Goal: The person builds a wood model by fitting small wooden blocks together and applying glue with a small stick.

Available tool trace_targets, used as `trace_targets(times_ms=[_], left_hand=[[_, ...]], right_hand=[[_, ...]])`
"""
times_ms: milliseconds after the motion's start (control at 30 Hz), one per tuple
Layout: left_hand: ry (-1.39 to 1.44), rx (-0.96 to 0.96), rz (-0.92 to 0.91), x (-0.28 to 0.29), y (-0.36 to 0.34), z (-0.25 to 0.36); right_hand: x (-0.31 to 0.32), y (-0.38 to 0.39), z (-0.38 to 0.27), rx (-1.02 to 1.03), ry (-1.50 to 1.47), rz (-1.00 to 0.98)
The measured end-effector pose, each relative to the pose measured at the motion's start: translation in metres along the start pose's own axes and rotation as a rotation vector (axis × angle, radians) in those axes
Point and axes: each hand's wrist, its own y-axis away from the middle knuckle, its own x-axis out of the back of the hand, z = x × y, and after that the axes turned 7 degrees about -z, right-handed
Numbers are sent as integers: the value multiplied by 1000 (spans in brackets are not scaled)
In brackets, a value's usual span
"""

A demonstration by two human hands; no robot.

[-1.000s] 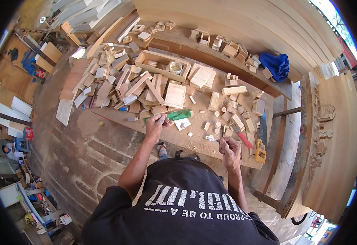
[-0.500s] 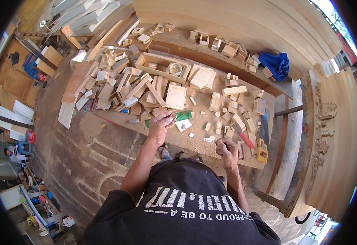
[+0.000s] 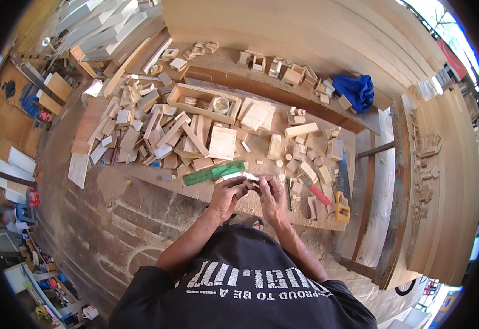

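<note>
Sunlit and cluttered, the long wooden bench (image 3: 157, 189) runs across an open workshop with brick paving below and pale stacked planks beyond. Both hands are together now at the near edge: the left hand (image 3: 227, 193) has come off the flat green plastic ruler (image 3: 214, 173), where it rested a moment ago, and the right hand (image 3: 272, 194) has swung in from the side to meet it. Between the fingertips sits a small pale wooden piece (image 3: 248, 179), just above the bench edge and just beside the ruler's right end. Each grip looks curled closed on that piece, thumbs and fingers pinching it from either side, though how firmly each holds I cannot tell at this size. So the work has shifted from the ruler to handling this one block up close. Around them lie scattered offcuts, a square pale wooden board (image 3: 222, 142), an open wooden tray (image 3: 202, 101), a red-handled tool (image 3: 319, 194) to the right, and a blue cloth (image 3: 355, 90) far back.
</note>
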Motion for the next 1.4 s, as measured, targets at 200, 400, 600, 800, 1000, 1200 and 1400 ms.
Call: trace_targets(times_ms=[200, 400, 600, 800, 1000, 1200, 1400], left_hand=[[147, 26, 140, 24, 11, 16], [207, -43, 99, 38, 18, 54], [222, -113, -16, 49, 16, 68], [196, -56, -157, 35, 14, 68], [173, -11, -175, 14, 10, 63], [131, -37, -245, 0, 7, 58], [40, -36, -258, -21, 5, 56]], right_hand=[[-21, -20, 34, -45, -121, -8], [-36, -44, 17, -45, -234, 3], [-45, -47, -10, 6, -155, 31], [-47, -40, -25, 42, -116, 129], [-44, -28, -40, 88, -122, 117], [-29, -4, -49, 53, -26, 125], [-15, 0, -59, 147, -190, 135]])
